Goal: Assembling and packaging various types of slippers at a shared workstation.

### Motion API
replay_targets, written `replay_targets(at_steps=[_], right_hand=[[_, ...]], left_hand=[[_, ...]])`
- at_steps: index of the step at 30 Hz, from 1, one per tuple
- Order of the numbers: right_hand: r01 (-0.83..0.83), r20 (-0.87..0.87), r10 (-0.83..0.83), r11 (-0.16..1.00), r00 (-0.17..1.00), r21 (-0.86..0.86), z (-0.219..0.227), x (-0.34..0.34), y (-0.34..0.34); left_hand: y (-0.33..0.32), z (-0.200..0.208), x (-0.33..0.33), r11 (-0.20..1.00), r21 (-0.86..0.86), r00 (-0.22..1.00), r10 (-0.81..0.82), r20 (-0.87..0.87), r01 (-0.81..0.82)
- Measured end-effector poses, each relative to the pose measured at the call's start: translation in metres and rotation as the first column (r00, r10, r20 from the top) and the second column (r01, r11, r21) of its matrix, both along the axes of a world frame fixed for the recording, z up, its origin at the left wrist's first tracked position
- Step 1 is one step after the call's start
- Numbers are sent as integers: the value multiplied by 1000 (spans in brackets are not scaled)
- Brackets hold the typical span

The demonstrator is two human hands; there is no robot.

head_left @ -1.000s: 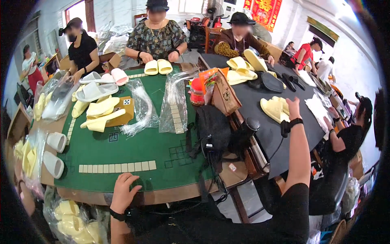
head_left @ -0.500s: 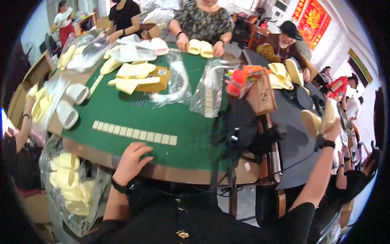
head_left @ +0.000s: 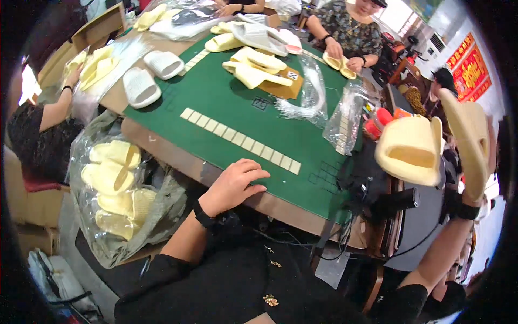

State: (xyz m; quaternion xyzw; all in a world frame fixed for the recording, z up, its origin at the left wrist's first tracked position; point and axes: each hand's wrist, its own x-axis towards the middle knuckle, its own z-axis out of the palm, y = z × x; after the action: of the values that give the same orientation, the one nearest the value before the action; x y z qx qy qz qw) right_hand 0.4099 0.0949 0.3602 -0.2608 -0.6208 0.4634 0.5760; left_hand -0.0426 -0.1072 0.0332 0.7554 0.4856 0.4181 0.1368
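My left hand (head_left: 234, 186) hovers at the near edge of the green table mat (head_left: 226, 156), its fingers slightly spread and holding nothing. A row of flat cream tiles (head_left: 240, 139) lies just beyond it. At the right, my raised right hand (head_left: 472, 201) grips a pair of pale yellow slippers: one slipper (head_left: 410, 148) shows its open foot hole, the other slipper (head_left: 468, 140) stands on end beside it. Most of that hand's fingers are hidden behind the slippers.
A plastic bag of yellow slippers (head_left: 110, 178) is at my left. Grey slippers (head_left: 141, 87), stacked yellow slippers (head_left: 253, 67) and white plastic ties (head_left: 310, 102) lie on the table. A red-lidded jar (head_left: 377, 123) and black bag (head_left: 361, 178) stand right. Co-workers handle slippers across and left.
My right hand has brought the pair of slippers up and closer, so they look larger. The view has turned, shifting the table toward the right. My left hand remains by the table edge.
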Motion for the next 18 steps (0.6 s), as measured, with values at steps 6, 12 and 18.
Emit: replay_targets(at_steps=[6,12,18], right_hand=[[106,577,-567,761,587,640,-132,-151,-20],[-362,899,-189,867,395,342,-290,-194,-40],[-129,769,-339,871,542,475,-309,-193,-74]], left_hand=[[-34,1,-40,985,-52,984,169,52,-166],[-39,-4,-58,949,-51,948,314,59,-311],[-16,-7,-51,964,-66,964,261,58,-257]])
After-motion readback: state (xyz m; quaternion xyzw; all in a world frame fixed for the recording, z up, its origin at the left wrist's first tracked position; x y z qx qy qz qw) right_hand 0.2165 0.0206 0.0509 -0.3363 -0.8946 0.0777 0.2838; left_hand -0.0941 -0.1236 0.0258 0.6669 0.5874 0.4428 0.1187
